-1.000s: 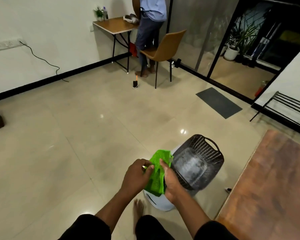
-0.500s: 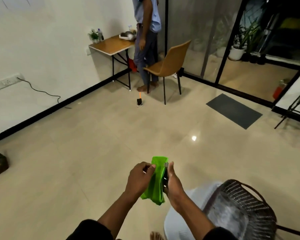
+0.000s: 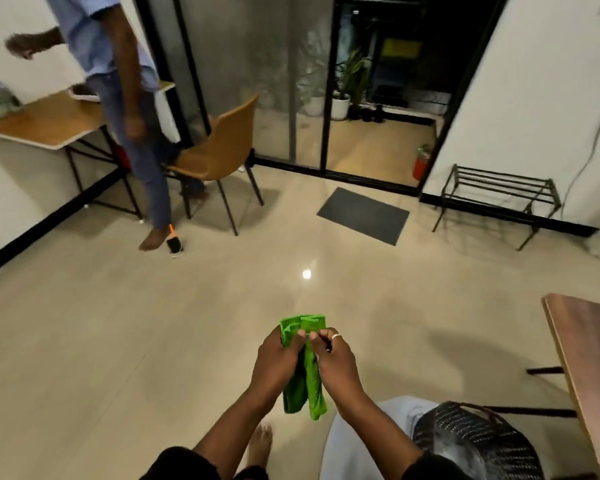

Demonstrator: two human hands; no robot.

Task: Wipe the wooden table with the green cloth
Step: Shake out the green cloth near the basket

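I hold the green cloth (image 3: 307, 386) in front of me over the tiled floor, folded and hanging down between both hands. My left hand (image 3: 276, 362) grips its left side and my right hand (image 3: 336, 362) pinches its upper right part; a ring shows on a right finger. The dark wooden table (image 3: 589, 362) stands at the right edge of the view, about an arm's length right of the cloth, only its near corner visible.
A black woven basket (image 3: 471, 441) rests on a white stool (image 3: 357, 441) at lower right. Another person (image 3: 118, 98) stands by a small desk (image 3: 45, 123) and a tan chair (image 3: 219, 150) at far left. A dark mat (image 3: 362, 214) and a metal rack (image 3: 499, 195) lie ahead.
The view has swung right and up, so the basket slid to the lower right and the wooden table came back in. My hands have bunched the cloth closer together. The other person stepped away from the desk.
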